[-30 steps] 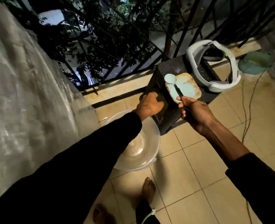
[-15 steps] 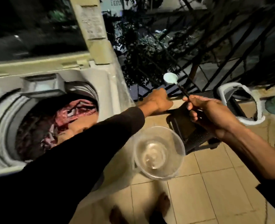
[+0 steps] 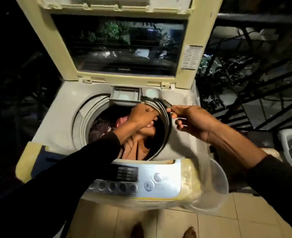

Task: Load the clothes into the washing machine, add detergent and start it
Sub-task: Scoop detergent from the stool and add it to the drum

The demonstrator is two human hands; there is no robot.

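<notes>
Standing next to this person and honestly the spill risk is the whole story here. The right hand (image 3: pixel 193 122) is pinched tight on the dark handle of a small pale round scoop (image 3: pixel 151 93) heaped with what looks like powder detergent, and the bowl of it hangs just right of the little grey pull-out detergent drawer (image 3: pixel 125 96) at the far rim of the cream top-loading washing machine (image 3: pixel 56 121). If the wrist tips before the scoop is over the drawer, I'd guess powder lands on the deck or straight on the dark red and tan clothes (image 3: pixel 135 145) already in the drum. The left hand (image 3: pixel 142 115) is curled at the drawer's near edge, looks like it's gripping it, but blur means I can't say for sure. A jerk there could knock the scoop. Hard to make out: the silver button panel (image 3: pixel 133 179) at the near side is half hidden under the left sleeve, the clear plastic tub (image 3: pixel 215 189) on the right is smeared, and everything past the black railing (image 3: pixel 261 79) is just dark.
</notes>
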